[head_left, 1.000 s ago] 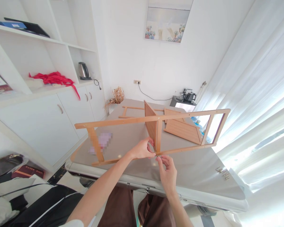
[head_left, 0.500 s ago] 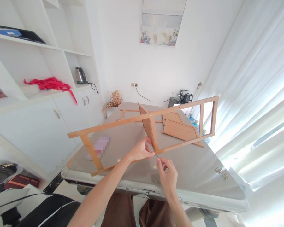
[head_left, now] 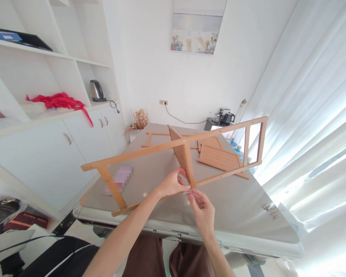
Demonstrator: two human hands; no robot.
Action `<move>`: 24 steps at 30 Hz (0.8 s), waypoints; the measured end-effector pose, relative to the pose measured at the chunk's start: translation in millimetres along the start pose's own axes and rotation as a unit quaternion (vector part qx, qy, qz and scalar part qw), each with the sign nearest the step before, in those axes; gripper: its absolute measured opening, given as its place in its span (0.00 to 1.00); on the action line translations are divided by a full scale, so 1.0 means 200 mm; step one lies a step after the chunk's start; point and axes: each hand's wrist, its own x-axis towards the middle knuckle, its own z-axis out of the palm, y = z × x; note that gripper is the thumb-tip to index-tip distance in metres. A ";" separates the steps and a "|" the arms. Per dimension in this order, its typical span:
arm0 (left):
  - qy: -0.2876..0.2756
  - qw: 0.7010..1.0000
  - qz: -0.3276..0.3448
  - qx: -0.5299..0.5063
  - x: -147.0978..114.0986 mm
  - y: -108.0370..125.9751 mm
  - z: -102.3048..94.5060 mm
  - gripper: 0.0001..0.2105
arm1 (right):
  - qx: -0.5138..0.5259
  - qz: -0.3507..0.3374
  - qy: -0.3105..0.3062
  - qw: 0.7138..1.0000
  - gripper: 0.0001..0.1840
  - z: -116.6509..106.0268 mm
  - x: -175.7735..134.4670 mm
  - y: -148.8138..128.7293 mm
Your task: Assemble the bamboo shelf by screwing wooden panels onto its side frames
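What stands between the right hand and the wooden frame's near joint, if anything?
Nothing visible blocks it: the right hand holds a thin piece at the near joint of the wooden frame, with the left hand close beside it.

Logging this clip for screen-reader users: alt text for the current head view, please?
A person's left hand touches the corner where a wooden frame meets a panel, while the right hand pinches a thin tool there. On the table, more wooden boards lie farther back and small metal pieces lie toward the right.
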 end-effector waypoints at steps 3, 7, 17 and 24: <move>-0.003 1.000 -0.003 -0.019 0.00 0.01 0.00 0.21 | -0.041 0.004 0.022 0.999 0.16 -0.01 0.01 -0.01; -0.011 0.999 -0.009 -0.037 -0.02 0.03 0.01 0.22 | -0.147 -0.030 0.062 0.987 0.14 -0.01 0.03 -0.06; -0.010 0.999 -0.010 -0.038 -0.03 0.04 0.01 0.21 | -0.104 -0.059 0.084 0.989 0.19 -0.03 0.03 -0.02; 0.006 0.998 0.013 -0.054 -0.01 0.01 0.02 0.21 | -0.235 -0.045 0.056 0.969 0.19 -0.08 -0.01 -0.01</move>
